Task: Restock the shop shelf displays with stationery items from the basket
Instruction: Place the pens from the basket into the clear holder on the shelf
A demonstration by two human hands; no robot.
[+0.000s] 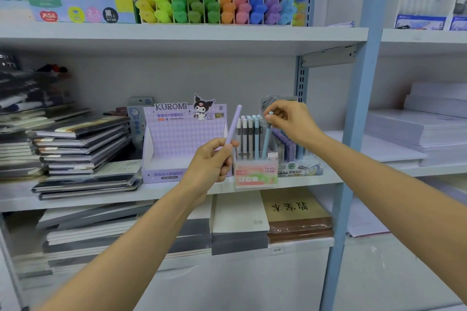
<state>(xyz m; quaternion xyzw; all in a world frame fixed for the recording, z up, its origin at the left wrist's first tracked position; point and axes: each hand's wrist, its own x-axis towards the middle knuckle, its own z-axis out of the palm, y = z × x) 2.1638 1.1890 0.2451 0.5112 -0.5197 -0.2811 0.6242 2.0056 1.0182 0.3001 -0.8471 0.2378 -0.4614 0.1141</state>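
My left hand (211,161) grips a lilac pen (234,122) by its lower end, and the pen points up in front of the purple Kuromi display box (177,139). My right hand (290,121) pinches the top of a light blue pen (266,140). That pen's lower end stands in the clear Fruit Soda pen holder (255,171) on the middle shelf (156,193). Several upright pens (249,134) fill the holder. No basket shows in this view.
Stacks of notebooks (80,149) lie at the left of the middle shelf, and a lead refill display (295,159) stands right of the holder. Coloured highlighters (214,5) fill the shelf above. Paper stacks (417,129) fill the right bay beyond the blue upright (353,134).
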